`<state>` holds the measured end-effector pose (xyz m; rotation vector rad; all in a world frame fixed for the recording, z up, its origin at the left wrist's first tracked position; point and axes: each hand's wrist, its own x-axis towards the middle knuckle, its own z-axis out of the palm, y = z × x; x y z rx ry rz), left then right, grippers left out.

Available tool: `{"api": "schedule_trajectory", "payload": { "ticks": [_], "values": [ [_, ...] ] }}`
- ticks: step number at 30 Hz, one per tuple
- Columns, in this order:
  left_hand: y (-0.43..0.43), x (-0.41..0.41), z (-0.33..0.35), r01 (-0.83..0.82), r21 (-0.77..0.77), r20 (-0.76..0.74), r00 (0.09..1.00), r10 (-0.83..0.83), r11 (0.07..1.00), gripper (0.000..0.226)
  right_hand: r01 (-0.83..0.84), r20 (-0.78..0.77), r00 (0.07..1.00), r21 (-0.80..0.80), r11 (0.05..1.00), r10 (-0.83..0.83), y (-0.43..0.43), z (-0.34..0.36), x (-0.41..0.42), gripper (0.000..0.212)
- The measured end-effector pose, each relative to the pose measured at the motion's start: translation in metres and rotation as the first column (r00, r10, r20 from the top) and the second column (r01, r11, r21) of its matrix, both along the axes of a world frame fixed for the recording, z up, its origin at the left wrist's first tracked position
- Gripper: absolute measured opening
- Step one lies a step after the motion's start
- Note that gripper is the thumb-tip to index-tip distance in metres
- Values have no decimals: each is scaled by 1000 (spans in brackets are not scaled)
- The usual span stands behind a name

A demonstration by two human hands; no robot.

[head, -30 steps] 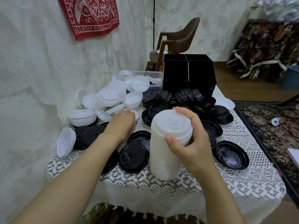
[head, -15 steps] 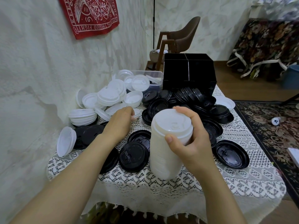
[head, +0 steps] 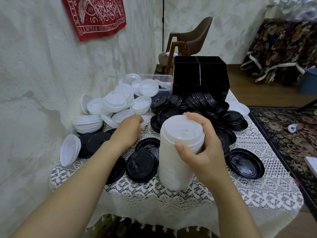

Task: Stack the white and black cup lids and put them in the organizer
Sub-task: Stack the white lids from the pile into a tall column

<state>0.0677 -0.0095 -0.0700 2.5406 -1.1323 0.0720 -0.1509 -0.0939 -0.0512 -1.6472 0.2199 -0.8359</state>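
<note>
The tall stack of white lids (head: 178, 160) stands upright in the middle of the desk (head: 283, 200), ribbed and milky, with the right hand (head: 202, 152) gripping its top. The black organizer (head: 200, 76) sits at the far edge, and black lids (head: 202, 102) are heaped against it. Bare lace cloth (head: 154, 198) shows only near the front and right edges. The left hand (head: 127, 131) lies against a loose white lid (head: 145, 119). Its fingertips are hidden, so its grip cannot be told.

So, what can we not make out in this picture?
Left hand fingertips: head view, hidden behind its own back, so any grip on a white lid is unclear.
Organizer inside: head view, hidden by its front wall.
Stack in right hand, lid count: head view, edges blurred together.
</note>
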Motion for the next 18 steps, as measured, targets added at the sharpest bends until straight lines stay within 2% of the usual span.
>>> {"api": "schedule_trajectory", "payload": {
  "ticks": [5, 10, 12, 14, 16, 18],
  "values": [
    [-2, 2, -3, -2, 36, -30, 1000, 3, 999, 7, 2, -1, 1000, 1, 1000, -2, 0, 0, 0, 66],
    [0, 4, -3, 3, 6, -31, 1000, -3, 1000, 7, -3, 1, 1000, -1, 1000, 3, 0, 0, 0, 67],
    [0, 3, 0, -23, -112, -39, 999, 19, 993, 9, -6, -1, 1000, 0, 1000, 6, 0, 1, -1, 67],
    [-1, 2, 3, -82, -314, -102, 993, 52, 946, 14, -8, -2, 1000, 0, 1000, 8, 0, 1, -1, 66],
    [-1, 1, 7, -171, -493, -234, 970, 59, 853, 23, -6, -2, 1000, -2, 1000, 6, 0, 1, -1, 66],
    [-2, 3, 10, -288, -608, -413, 910, 15, 740, 30, -4, -1, 1000, -1, 1000, 4, 0, 1, -1, 66]
  ]
}}
